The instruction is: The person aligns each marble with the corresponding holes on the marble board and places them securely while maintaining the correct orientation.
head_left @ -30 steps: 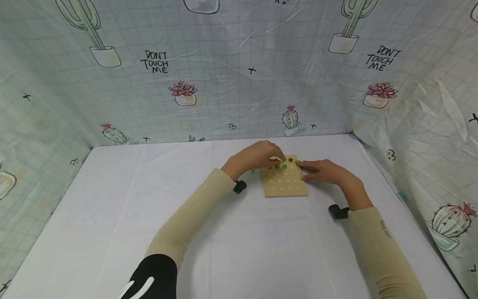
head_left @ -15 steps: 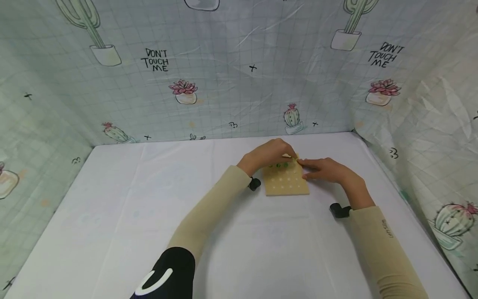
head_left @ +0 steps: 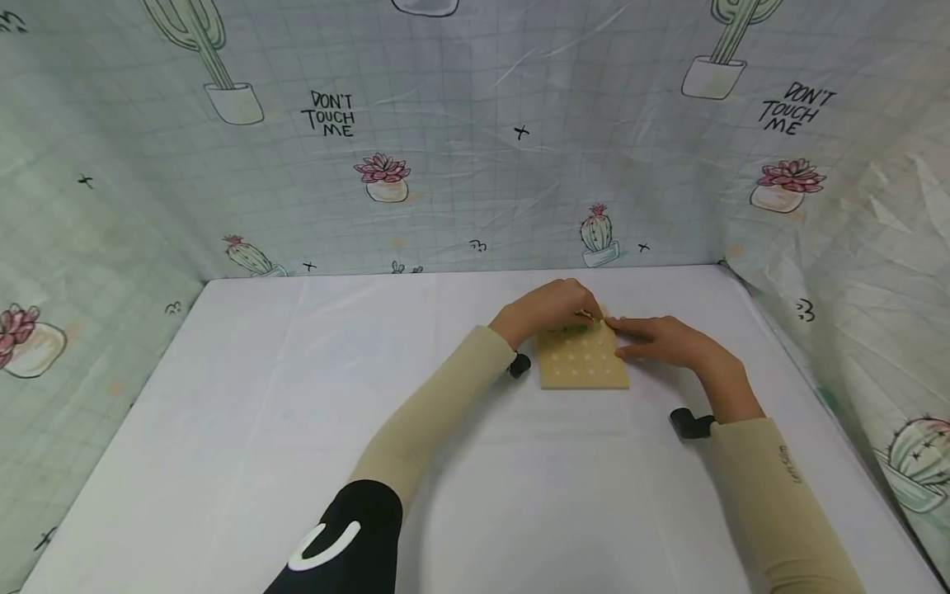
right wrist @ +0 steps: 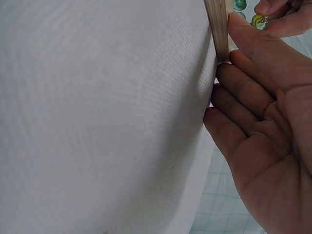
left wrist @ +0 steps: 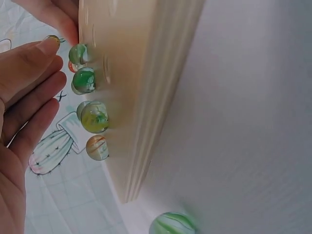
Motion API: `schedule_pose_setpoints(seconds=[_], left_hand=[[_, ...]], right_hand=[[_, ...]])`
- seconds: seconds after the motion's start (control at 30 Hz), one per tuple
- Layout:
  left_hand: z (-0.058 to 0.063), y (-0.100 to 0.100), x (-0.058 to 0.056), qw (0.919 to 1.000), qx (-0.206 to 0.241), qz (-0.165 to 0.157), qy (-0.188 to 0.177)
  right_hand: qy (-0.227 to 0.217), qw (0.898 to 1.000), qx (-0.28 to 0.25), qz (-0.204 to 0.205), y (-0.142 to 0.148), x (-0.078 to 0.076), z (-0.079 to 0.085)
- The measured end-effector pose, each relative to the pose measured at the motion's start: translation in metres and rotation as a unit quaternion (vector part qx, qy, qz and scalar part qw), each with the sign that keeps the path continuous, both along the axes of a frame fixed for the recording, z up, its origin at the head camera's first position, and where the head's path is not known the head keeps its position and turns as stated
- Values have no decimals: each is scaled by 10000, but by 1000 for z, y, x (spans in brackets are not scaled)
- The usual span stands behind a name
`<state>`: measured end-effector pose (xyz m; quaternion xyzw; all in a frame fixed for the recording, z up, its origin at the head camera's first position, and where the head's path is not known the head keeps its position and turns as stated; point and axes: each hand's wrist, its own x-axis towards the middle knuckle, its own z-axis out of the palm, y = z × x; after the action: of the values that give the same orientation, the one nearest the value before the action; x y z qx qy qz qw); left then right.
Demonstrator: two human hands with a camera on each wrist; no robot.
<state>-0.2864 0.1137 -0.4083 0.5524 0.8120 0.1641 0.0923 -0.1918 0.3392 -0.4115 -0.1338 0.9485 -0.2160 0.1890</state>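
Note:
A tan wooden board (head_left: 582,367) with rows of round hollows lies on the white table. My left hand (head_left: 551,308) is over its far part, pinching a yellow-green glass marble (right wrist: 260,21) between thumb and fingertips, just above the surface. Several marbles sit in the hollows near that hand, among them a green marble (left wrist: 84,80), a yellow-green one (left wrist: 94,118) and an orange-streaked one (left wrist: 97,147). At the board's right edge my right hand (head_left: 662,340) rests with extended fingers, fingertips touching the edge. The left hand hides much of the far row in the head view.
A loose green-striped marble (left wrist: 173,224) lies on the table beside the board. The white tabletop (head_left: 260,429) reaches to a cactus-print curtain (head_left: 475,165) at the back and sides. Black wrist cameras (head_left: 690,423) jut from both sleeves.
My left hand has moved right along the board's far rows with the marble. The right hand keeps its place at the edge. The head view has shifted slightly.

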Motion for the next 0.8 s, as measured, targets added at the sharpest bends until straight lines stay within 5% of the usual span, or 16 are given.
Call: schedule_pose_setpoints(seconds=[0.43,0.8], left_hand=[[-4,5,4,9987,-131,-112,489],[-7,8,4,9988,-52,-96,481]], right_hand=[[-12,10000,-2,2,1,0,-1],[-13,10000,43,69,0,-1,2]])
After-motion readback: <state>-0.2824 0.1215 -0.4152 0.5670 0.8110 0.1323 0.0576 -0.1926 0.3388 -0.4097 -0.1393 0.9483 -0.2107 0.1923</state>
